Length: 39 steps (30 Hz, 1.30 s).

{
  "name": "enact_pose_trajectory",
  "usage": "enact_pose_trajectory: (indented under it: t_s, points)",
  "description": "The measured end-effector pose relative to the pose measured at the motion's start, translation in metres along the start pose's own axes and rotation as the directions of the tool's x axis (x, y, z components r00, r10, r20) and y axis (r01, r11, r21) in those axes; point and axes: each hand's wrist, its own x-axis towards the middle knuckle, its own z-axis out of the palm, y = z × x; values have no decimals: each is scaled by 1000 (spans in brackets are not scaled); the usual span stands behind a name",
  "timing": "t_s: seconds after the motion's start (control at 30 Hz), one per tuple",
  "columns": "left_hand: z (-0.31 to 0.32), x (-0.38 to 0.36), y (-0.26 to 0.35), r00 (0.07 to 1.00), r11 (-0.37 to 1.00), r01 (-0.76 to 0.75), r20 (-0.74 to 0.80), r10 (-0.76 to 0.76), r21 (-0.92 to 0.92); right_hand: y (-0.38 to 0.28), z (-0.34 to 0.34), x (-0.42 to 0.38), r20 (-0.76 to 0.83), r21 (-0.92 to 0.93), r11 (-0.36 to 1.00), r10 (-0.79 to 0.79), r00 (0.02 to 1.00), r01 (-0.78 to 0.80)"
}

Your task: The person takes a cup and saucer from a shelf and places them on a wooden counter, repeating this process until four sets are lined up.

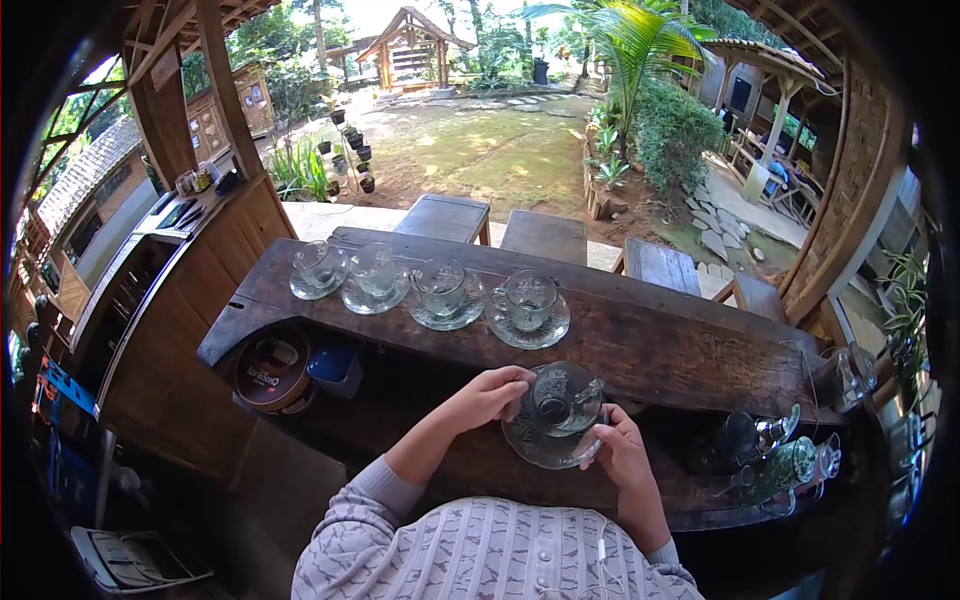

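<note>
Near the front edge of the wooden counter, a clear glass cup (563, 398) is over a patterned glass saucer (538, 447), close to my body. My left hand (495, 395) is closed at the cup's left side, fingertips pinching it. At the right, my right hand (622, 450) grips the saucer's edge, thumb on top, with its fingertips close to the cup. Farther back, a row of several similar cups on saucers stands on the counter, the nearest being a glass cup (530, 300) with its saucer (545, 335).
The dark wooden counter (690, 350) runs across in front of me. Glass jugs (790, 463) stand at the lower right. A round brown tin (273, 370) and a blue container (335, 365) sit on the shelf below, left. Benches (443, 217) stand beyond, before a garden.
</note>
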Motion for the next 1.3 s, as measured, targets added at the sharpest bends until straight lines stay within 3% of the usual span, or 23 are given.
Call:
enact_pose_trajectory:
  t_s: [0.07,0.13,0.37,0.53,0.63,0.73,0.8,0.97,1.1,1.3]
  points:
    - [-3,7,1,998,999,39,40,-39,4,-1,1,4,-18,-5,1000,-9,1000,9]
    - [-6,14,3,984,985,169,55,-171,37,-3,-1,9,-6,20,1000,-22,1000,22]
    - [-11,21,5,938,963,246,280,-207,-112,-10,-14,19,25,-4,1000,30,999,-30]
    - [4,23,-3,926,951,240,341,-163,-196,-11,-24,24,-126,-25,1000,-10,992,7]
    - [16,30,-7,951,940,219,273,-146,-261,-12,-23,20,-313,45,993,-88,946,107]
    - [32,37,-6,973,944,199,164,-159,-262,-15,-18,13,-318,51,988,-119,941,142]
    - [37,44,-12,976,941,183,170,-139,-283,-17,-11,10,-325,86,984,-118,938,154]
    - [54,53,-16,995,946,97,-7,-104,-309,-15,-1,13,-343,-46,991,-131,930,122]
    - [63,61,-22,996,933,64,-28,-79,-354,-15,-7,23,-378,-93,983,-182,908,159]
    - [59,69,-30,999,958,50,25,-45,-282,-25,-29,34,-392,-167,975,-204,897,148]
